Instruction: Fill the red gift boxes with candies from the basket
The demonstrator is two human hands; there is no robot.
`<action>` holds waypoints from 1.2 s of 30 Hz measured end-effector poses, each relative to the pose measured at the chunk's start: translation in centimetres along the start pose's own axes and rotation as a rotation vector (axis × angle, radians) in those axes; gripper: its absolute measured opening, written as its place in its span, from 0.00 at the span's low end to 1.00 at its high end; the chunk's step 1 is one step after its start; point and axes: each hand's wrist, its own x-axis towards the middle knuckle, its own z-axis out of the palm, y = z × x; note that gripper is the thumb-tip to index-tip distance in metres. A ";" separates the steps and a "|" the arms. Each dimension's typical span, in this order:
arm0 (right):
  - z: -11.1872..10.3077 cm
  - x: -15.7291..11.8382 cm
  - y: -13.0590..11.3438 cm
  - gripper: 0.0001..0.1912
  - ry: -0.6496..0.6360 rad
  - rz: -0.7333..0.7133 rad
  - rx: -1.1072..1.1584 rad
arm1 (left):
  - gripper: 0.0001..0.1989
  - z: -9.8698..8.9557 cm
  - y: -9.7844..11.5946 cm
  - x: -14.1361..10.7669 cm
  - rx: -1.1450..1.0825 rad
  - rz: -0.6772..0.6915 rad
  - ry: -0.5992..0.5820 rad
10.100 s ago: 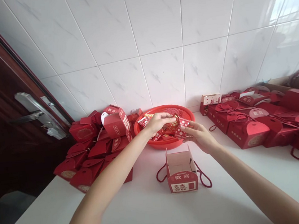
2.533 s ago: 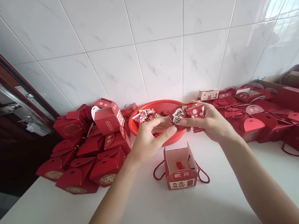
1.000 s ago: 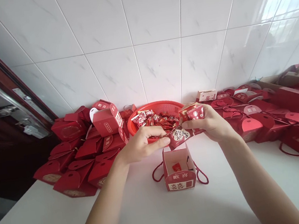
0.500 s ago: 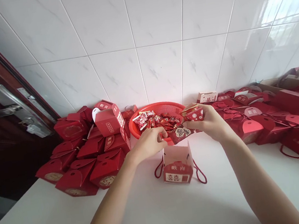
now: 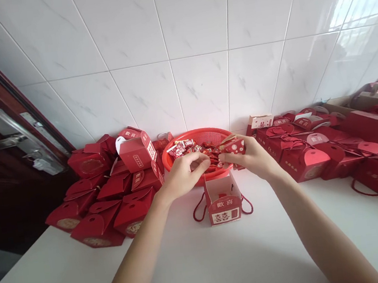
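Observation:
An open red gift box [image 5: 222, 204] with cord handles at its sides stands upright on the white table, in front of a red plastic basket [image 5: 220, 134]. The basket holds many small red wrapped sweets [image 5: 196, 148]. My right hand [image 5: 255, 158] is closed on red sweet packets [image 5: 233, 146], one with pale dots, over the basket's right side. Over its left front, my left hand [image 5: 186, 175] has thumb and fingers drawn together. Whatever may be between those fingertips is hidden. A bit of red shows inside the box.
Closed red gift boxes [image 5: 96, 226] are stacked at left, with an open-topped one [image 5: 137, 153] above them. More red boxes [image 5: 307, 161] crowd the right side, near a brown carton [image 5: 336, 107]. A tiled wall [image 5: 202, 84] rises behind; a door handle [image 5: 19, 139] is at far left.
The dark red packet with large white lettering between my hands is out of sight. My right hand has shifted left, still holding packets. My left thumb now reaches toward the right hand.

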 end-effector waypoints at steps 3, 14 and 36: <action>0.7 0.1 0.1 0.09 0.040 0.069 0.265 | 0.14 0.5 0.8 -0.1 -0.159 0.066 -0.020; 1.5 0.0 0.4 0.08 -0.032 0.087 0.480 | 0.14 2.4 0.9 -0.2 -0.225 0.081 0.041; -0.3 0.0 0.0 0.18 0.075 0.054 0.307 | 0.20 -0.2 1.3 -0.1 -0.193 0.104 0.176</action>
